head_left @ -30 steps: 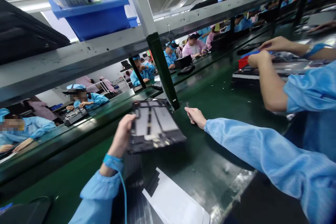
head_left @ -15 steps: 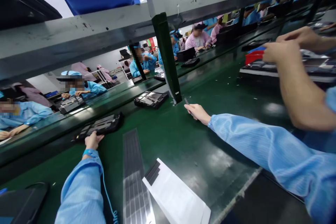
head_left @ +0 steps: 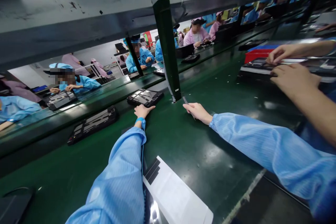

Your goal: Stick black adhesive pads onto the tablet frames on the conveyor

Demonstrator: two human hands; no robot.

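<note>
My left hand (head_left: 143,111) reaches to the near edge of a flat black-framed device with silvery inner parts (head_left: 145,98). Its thumb and fingers are spread along that edge; whether they press on it I cannot tell. A blue band circles the wrist. In my right hand (head_left: 197,112), closed in a pinch, is a thin grey tool (head_left: 185,100) pointing up and away; its exact kind is unclear. A second such device (head_left: 93,125) lies to the left. Nearer me, a white sheet with dark strips at one end (head_left: 180,192) lies partly over a clear strip (head_left: 155,210).
A green post (head_left: 168,49) stands just beyond my hands, under a grey shelf beam (head_left: 110,17). At the right, a co-worker's hands (head_left: 291,66) work over a device beside a red bin (head_left: 254,56). A dark object (head_left: 15,203) sits at lower left.
My left hand has left the left device and moved right to the one by the post. My right hand keeps the thin tool almost in place. The co-worker's hands have lowered.
</note>
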